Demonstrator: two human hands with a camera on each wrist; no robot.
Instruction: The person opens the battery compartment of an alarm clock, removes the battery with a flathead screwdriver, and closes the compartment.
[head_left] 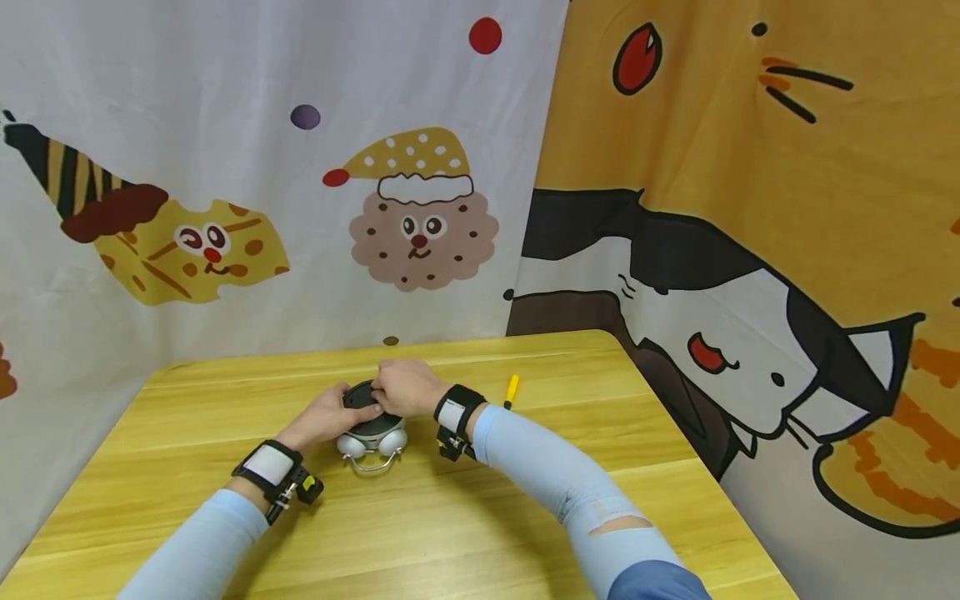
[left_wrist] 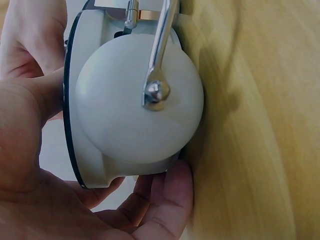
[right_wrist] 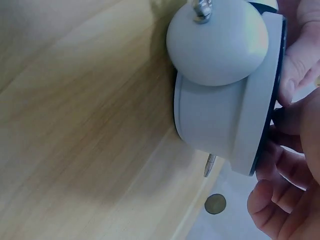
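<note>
A white twin-bell alarm clock (head_left: pixel 367 437) lies on the table with its dark round side up, its bells and wire handle toward me. My left hand (head_left: pixel 327 415) grips it from the left. In the left wrist view the left fingers (left_wrist: pixel 167 205) curl round the casing low down, and the thumb reaches over the dark rim. From the right, my right hand (head_left: pixel 408 388) bends its fingers against the dark side. The right wrist view has those fingers (right_wrist: pixel 262 195) at the dark rim, close beside the left thumb (right_wrist: pixel 295 65); their contact point is partly hidden.
A yellow-handled tool (head_left: pixel 512 388) lies on the wooden table (head_left: pixel 420 533) just beyond my right wrist. Behind the table's far edge hangs a printed curtain (head_left: pixel 247 67). Each wrist carries a strapped camera.
</note>
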